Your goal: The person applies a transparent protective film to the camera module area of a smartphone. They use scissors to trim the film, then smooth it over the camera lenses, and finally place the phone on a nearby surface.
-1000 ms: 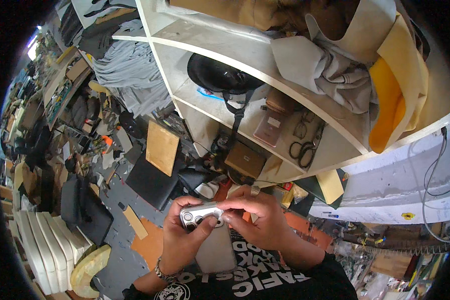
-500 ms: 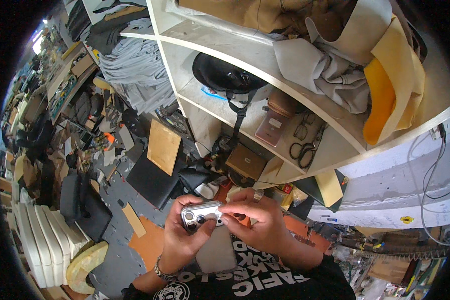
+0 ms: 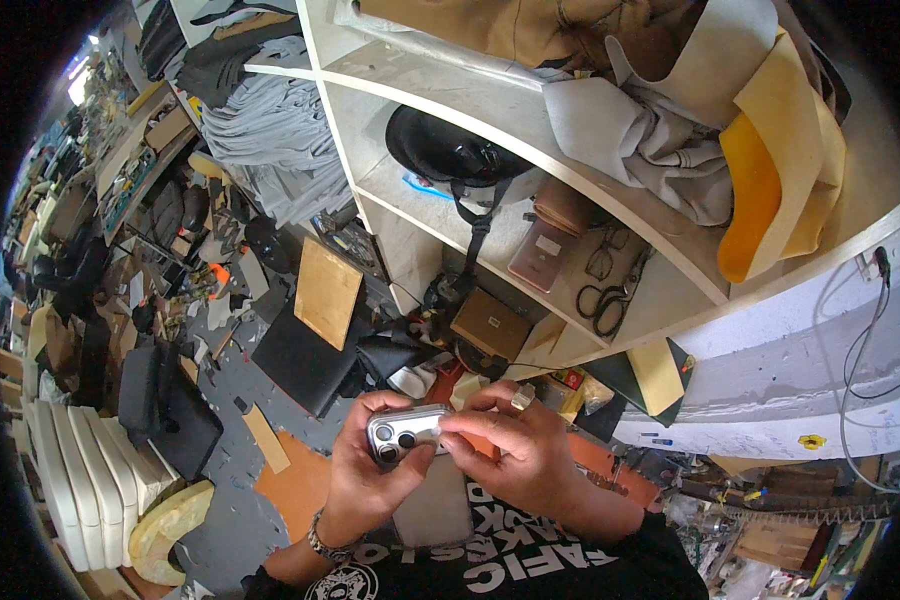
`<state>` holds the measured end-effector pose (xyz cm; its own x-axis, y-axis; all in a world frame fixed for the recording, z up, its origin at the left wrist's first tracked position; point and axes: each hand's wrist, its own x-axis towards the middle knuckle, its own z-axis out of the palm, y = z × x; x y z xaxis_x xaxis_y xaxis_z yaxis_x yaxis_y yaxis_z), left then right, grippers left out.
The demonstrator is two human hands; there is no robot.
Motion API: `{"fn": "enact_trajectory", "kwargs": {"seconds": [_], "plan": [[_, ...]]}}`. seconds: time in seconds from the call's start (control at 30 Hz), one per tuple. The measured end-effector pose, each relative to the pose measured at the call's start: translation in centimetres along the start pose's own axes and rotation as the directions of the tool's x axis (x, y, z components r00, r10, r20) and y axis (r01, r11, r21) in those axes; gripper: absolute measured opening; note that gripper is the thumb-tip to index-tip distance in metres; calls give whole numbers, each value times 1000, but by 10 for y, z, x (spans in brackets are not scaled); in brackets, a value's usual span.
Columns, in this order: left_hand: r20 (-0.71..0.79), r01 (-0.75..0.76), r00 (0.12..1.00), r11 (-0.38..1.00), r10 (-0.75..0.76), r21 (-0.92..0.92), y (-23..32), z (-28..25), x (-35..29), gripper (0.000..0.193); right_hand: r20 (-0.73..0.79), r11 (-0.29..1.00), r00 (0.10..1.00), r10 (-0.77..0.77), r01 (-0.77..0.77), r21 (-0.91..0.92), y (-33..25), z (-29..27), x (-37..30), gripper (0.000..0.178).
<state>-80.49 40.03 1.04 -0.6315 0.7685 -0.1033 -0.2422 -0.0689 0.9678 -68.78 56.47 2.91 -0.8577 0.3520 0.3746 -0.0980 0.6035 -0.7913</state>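
Note:
A silver smartphone with large round camera lenses sits in my left hand, whose fingers and thumb are closed around it. Its lens side faces up. My right hand, wearing a ring, is at the phone's right end with thumb and forefinger pinched together against its edge. Whatever lies between those two fingertips is too small to make out. Below the phone, a flat grey panel lies close to my dark printed shirt.
White shelves ahead hold a black helmet, a pink phone, scissors and folded leather. Cream cushions stand at the left. Scraps and a black panel litter the grey floor.
My right thumb and forefinger have drawn closer together at the phone's edge. The phone has turned very slightly in my left hand, which keeps its hold.

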Motion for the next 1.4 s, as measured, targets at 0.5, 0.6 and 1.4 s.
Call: {"fn": "enact_trajectory", "kwargs": {"seconds": [0.5, 0.6, 1.4], "plan": [[-46, 3, 999, 999, -1, 34, 1, -5, -4, 53, -33, 867, 887, -460, 441, -233, 9, -2, -12, 35], [-28, -11, 1000, 1000, 11, 5, 1, -5, -5, 53, -60, 966, 964, -257, 254, -54, 8, 1, -3, 26], [-83, 15, 996, 1000, -14, 11, -6, 1, 7, 35, 84, 998, 996, 2, -8, 67, 6, -1, 8, 25]]}}
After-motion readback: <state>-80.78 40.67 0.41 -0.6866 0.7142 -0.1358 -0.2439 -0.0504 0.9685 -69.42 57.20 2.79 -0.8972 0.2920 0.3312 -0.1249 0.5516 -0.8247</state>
